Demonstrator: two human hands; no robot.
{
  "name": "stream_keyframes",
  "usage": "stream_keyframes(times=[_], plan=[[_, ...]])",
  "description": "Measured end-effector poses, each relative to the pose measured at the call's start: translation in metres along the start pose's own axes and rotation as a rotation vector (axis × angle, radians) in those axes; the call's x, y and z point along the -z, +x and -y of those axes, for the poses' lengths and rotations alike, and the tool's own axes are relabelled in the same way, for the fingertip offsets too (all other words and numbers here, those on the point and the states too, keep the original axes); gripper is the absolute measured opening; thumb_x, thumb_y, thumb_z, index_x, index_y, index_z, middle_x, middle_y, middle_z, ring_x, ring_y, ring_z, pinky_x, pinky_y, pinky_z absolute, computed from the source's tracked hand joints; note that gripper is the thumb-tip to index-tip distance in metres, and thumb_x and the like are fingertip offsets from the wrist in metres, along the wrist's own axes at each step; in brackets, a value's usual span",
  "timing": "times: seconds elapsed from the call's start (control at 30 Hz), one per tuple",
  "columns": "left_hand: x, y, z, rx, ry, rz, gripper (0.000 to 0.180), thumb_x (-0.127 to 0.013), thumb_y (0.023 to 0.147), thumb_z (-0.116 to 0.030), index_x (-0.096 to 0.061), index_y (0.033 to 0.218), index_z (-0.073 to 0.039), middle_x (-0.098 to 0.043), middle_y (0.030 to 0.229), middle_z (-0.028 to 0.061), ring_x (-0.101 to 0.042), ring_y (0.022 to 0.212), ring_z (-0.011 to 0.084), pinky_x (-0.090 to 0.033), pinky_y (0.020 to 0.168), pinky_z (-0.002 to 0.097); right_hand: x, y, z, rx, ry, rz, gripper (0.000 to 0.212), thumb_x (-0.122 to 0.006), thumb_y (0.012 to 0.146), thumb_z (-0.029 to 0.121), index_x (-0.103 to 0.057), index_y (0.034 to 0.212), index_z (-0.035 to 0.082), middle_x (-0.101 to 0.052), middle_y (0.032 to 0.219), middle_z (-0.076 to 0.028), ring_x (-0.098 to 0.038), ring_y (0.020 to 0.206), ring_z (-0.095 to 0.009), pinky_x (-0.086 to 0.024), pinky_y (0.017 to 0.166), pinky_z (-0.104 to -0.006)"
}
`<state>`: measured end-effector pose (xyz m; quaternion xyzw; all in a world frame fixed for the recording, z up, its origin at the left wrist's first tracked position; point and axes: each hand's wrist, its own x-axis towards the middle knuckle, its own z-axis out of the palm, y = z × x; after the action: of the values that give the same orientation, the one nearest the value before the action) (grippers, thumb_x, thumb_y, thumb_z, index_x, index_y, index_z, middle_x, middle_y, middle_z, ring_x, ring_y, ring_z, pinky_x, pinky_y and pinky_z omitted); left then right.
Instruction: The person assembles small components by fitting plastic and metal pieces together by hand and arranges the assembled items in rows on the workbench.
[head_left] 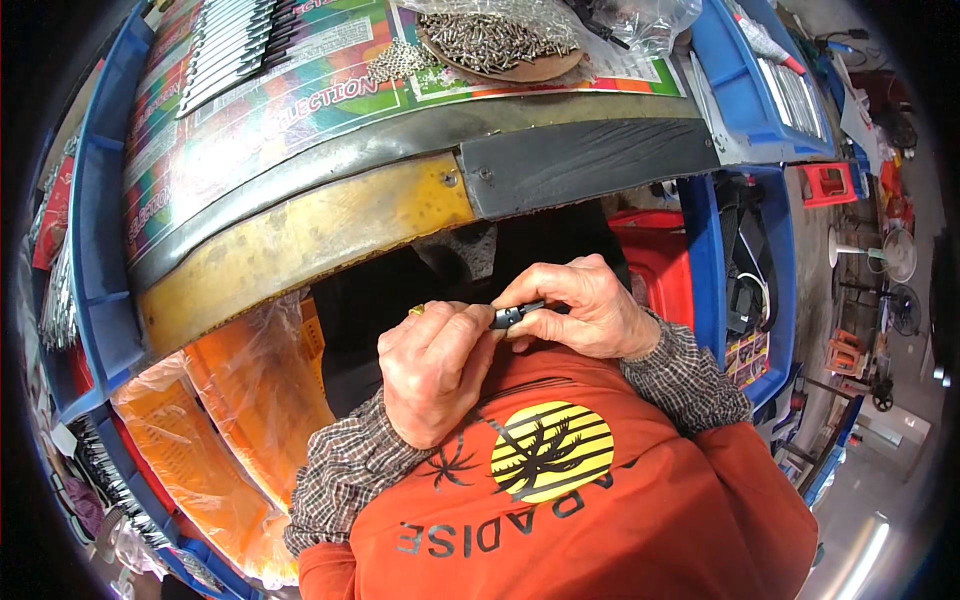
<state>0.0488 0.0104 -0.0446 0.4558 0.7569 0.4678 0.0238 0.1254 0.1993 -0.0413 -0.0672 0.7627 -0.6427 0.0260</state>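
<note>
In front of my chest, below the bench edge, both hands meet at a small cylindrical part (508, 317), silver-grey and black with dark spots on its side. My left hand (437, 370) is closed round its left end, which the fingers hide. A yellow band shows on one of its fingers. With thumb and forefinger, my right hand (592, 308) pinches the dark, narrower end. I cannot tell whether this is one piece or two pieces joined. On the bench lie a row of slim silver rods (222, 50), several darker rods (283, 35) and a heap of small metal pins (490, 42).
The bench's worn front edge (310, 225) runs beyond my hands. A blue bin (105, 250) stands left; another (785, 290) holds cables at right. Orange crates (190, 430) under clear plastic sit lower left. A red plastic piece (655, 260) is under the bench. Fans (898, 255) stand far right.
</note>
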Motion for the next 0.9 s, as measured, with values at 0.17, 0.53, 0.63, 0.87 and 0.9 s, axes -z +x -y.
stream_keyframes(times=[0.17,0.53,0.63,0.87,0.9], plan=[[0.0011,0.0023,0.0033,-0.038,-0.004,0.005,0.026,-0.074,0.065,0.003,-0.062,0.087,-0.002,-0.06,0.074,0.0077,-0.06,0.061,0.0224,-0.047,0.054,0.0313,0.0029,0.0028,0.0031,-0.033,0.022,0.004,0.014,-0.065,0.087,0.002,-0.063,0.099,-0.006,-0.07,0.08,-0.011,-0.071,0.07,-0.017,-0.056,0.063,-0.0254],[-0.0026,-0.001,-0.0029,0.016,0.032,-0.087,0.026,-0.075,0.065,0.003,-0.063,0.088,-0.003,-0.064,0.076,0.0085,-0.063,0.065,0.023,-0.05,0.056,0.0306,-0.0069,-0.0006,0.0023,0.063,-0.046,-0.141,0.013,-0.065,0.089,0.005,-0.062,0.099,-0.002,-0.068,0.082,-0.009,-0.069,0.068,-0.015,-0.056,0.061,-0.0246],[0.0001,-0.0001,-0.0017,-0.001,0.027,-0.063,0.027,-0.075,0.065,0.002,-0.062,0.088,-0.003,-0.062,0.076,0.0075,-0.062,0.064,0.022,-0.049,0.055,0.0306,-0.0041,-0.0006,0.0037,0.058,-0.056,-0.116,0.013,-0.065,0.089,0.005,-0.062,0.099,-0.002,-0.068,0.082,-0.009,-0.069,0.068,-0.014,-0.056,0.061,-0.0243],[0.0014,0.0038,0.0027,-0.03,0.006,-0.036,0.028,-0.075,0.064,0.002,-0.063,0.089,-0.003,-0.062,0.076,0.0076,-0.062,0.064,0.022,-0.048,0.055,0.0309,-0.0025,0.0006,0.0,0.044,0.027,-0.104,0.014,-0.065,0.089,0.005,-0.063,0.099,-0.003,-0.068,0.084,-0.008,-0.068,0.068,-0.013,-0.055,0.062,-0.0241],[0.0016,0.0041,0.0027,-0.03,0.008,-0.037,0.028,-0.075,0.064,0.002,-0.063,0.089,-0.003,-0.062,0.076,0.0076,-0.062,0.064,0.022,-0.048,0.055,0.0309,-0.0024,0.0015,0.0012,0.036,0.042,-0.103,0.013,-0.064,0.089,0.005,-0.063,0.1,-0.003,-0.068,0.084,-0.008,-0.068,0.069,-0.013,-0.055,0.062,-0.024]])
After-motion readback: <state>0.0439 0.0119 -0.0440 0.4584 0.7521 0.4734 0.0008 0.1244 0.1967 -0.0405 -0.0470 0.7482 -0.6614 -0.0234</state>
